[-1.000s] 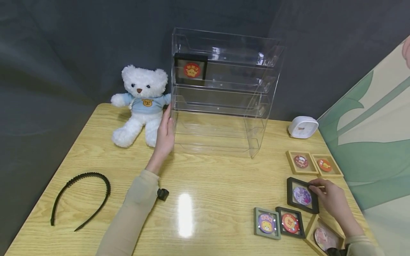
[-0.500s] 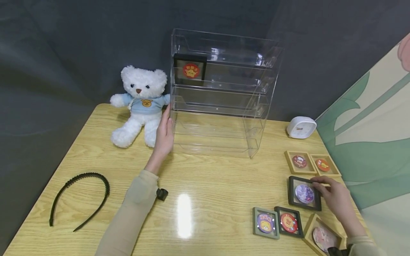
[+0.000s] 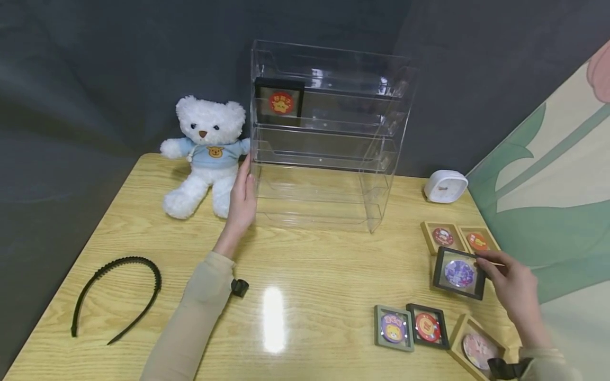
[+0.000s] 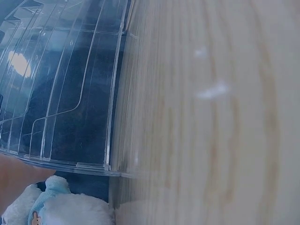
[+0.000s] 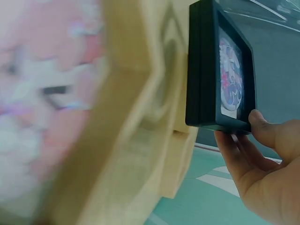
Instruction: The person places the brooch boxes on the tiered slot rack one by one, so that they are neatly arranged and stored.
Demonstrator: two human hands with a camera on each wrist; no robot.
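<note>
Black-framed and holding a purple round badge, the small picture frame [image 3: 459, 273] sits in the grip of the right hand [image 3: 512, 288], pinched at its right edge between thumb and fingers and lifted off the wooden counter [image 3: 310, 275], tilted toward the camera. In the right wrist view the same frame [image 5: 220, 70] shows edge-on, the thumb [image 5: 265, 129] pressed against its lower corner. It hangs just in front of two light wooden frames [image 3: 459, 237] that lie flat near the counter's right edge. Nearer the person lie a grey-green frame [image 3: 393, 328], another black frame with a red badge [image 3: 427, 326] and a wooden frame with a pink badge [image 3: 478, 348].

The left hand [image 3: 242, 197] rests with straight fingers flat against the left wall of the clear acrylic display rack [image 3: 326, 135], gripping nothing. One black frame with a red badge [image 3: 279, 102] stands on the rack's upper shelf, at the left end. A white teddy bear [image 3: 205, 153] in a blue shirt sits just left of the rack, a black headband [image 3: 116, 293] lies at the counter's left, and a small white clock [image 3: 445, 186] stands right of the rack.
</note>
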